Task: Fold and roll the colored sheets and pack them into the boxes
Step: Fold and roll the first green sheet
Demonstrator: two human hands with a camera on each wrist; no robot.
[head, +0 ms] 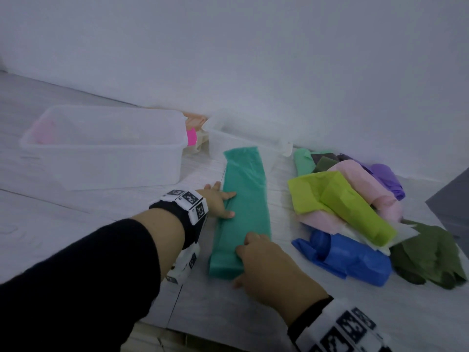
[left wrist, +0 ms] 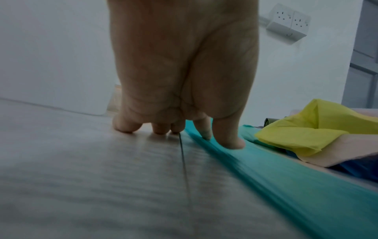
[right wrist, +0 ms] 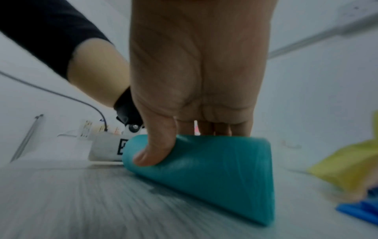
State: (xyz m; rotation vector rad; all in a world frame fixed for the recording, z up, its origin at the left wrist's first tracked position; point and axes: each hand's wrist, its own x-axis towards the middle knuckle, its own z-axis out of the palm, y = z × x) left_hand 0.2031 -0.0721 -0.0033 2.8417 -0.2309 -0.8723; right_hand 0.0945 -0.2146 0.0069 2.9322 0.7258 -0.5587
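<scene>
A teal sheet (head: 243, 199), folded into a long narrow strip, lies on the white table and points toward the small clear box (head: 243, 138). My right hand (head: 253, 252) grips its near end; in the right wrist view the thumb (right wrist: 151, 155) and fingers curl round the rolled-up teal end (right wrist: 214, 169). My left hand (head: 223, 203) rests at the strip's left edge. There its thumb (left wrist: 231, 142) and one finger press on the teal sheet (left wrist: 286, 177), and the other fingertips touch the table. A larger clear box (head: 106, 144) stands at the back left.
A pile of loose sheets lies to the right: lime (head: 340, 201), pale pink (head: 368, 186), blue (head: 350, 255), purple (head: 385, 176), olive (head: 431, 252), mint (head: 303, 158). Something pink (head: 45, 132) sits in the larger box. A wall runs close behind the boxes.
</scene>
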